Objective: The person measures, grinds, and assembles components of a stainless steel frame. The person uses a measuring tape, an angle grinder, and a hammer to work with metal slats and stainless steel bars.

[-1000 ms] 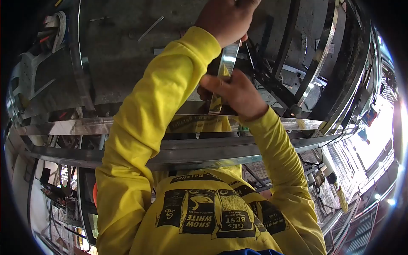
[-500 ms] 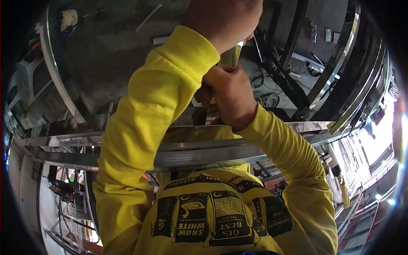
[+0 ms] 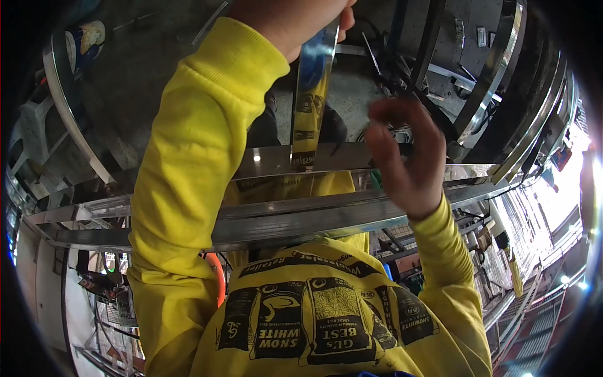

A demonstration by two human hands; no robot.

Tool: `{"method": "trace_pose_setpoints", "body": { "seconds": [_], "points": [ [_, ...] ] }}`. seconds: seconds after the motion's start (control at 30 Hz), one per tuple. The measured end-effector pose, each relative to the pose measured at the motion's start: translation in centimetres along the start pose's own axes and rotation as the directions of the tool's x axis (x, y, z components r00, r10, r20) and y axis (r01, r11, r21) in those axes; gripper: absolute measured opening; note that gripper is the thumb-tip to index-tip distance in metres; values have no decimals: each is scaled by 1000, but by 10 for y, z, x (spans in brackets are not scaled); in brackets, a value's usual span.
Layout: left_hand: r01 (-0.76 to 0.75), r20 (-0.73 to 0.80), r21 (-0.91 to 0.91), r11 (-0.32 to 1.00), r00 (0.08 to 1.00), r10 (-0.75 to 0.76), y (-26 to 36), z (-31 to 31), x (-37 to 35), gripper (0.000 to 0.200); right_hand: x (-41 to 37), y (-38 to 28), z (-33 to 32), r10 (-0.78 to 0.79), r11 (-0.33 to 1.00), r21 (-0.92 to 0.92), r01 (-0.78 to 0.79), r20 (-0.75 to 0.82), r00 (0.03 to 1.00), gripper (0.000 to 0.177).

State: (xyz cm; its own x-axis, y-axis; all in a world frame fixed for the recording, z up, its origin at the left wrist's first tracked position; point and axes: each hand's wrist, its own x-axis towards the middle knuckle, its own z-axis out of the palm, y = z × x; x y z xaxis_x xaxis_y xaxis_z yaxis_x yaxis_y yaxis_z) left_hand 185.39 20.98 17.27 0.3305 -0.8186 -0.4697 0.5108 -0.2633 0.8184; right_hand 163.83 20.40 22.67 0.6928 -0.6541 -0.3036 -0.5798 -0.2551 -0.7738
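Note:
My left hand [image 3: 292, 22] is at the top edge, partly out of view, with its fingers closed around the upper part of a shiny metal bar [image 3: 309, 103]. The bar's polished face reflects yellow and blue, and its lower end meets a long horizontal metal rail [image 3: 314, 217] in front of my body. To the right of the bar, my right hand [image 3: 411, 154] hovers above the rail, blurred, with thumb and fingers curled but apart. It holds nothing and does not touch the bar.
Curved metal bars [image 3: 493, 78] stand at the right. A white chair [image 3: 38, 119] and a bucket [image 3: 88, 41] are at the upper left. An orange curved object [image 3: 218, 276] lies beside my left arm. Loose strips and cable lie on the floor.
My right hand has let go near the bar and moved right, its fingers spreading. My left hand has shifted left and up, and more of the bar shows.

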Motion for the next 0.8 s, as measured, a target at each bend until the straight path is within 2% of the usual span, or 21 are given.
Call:
{"method": "trace_pose_setpoints", "body": {
  "seconds": [0.07,0.17,0.23,0.27,0.3,0.37,0.57,0.67,0.73,0.8],
  "points": [
    [11,-21,17,1000,1000,-11,4,2,-1,47,-35,7,-9,-34,990,-133,37,24,999,18],
    [-22,25,17,1000,999,21,16,3,-6,46,-57,26,-5,-153,950,-288,124,-83,985,12],
    [-9,-5,62,998,1000,9,12,5,-4,45,-61,44,-4,-159,943,-323,86,-207,965,12],
    [40,-49,55,998,998,-37,16,8,-6,45,-62,50,-2,-159,941,-334,64,-267,951,13],
    [88,-94,44,995,992,-83,20,12,-8,46,-63,46,4,-56,952,-303,-47,-322,945,20],
    [129,-166,41,991,979,-120,24,16,-10,46,-63,47,6,-96,951,-308,-15,-344,934,23],
    [22,-191,163,986,982,10,28,23,-17,51,-62,53,10,-150,954,-298,29,-392,907,24],
    [-70,-280,371,926,942,183,11,34,-17,51,-63,53,11,-134,960,-281,15,-408,903,26],
    [-93,-295,421,902,927,233,8,36,-17,50,-63,53,12,-136,962,-272,18,-423,896,27],
    [-64,-265,329,942,951,157,16,30,-17,49,-63,53,13,-141,965,-263,23,-438,888,28]
  ]
}}
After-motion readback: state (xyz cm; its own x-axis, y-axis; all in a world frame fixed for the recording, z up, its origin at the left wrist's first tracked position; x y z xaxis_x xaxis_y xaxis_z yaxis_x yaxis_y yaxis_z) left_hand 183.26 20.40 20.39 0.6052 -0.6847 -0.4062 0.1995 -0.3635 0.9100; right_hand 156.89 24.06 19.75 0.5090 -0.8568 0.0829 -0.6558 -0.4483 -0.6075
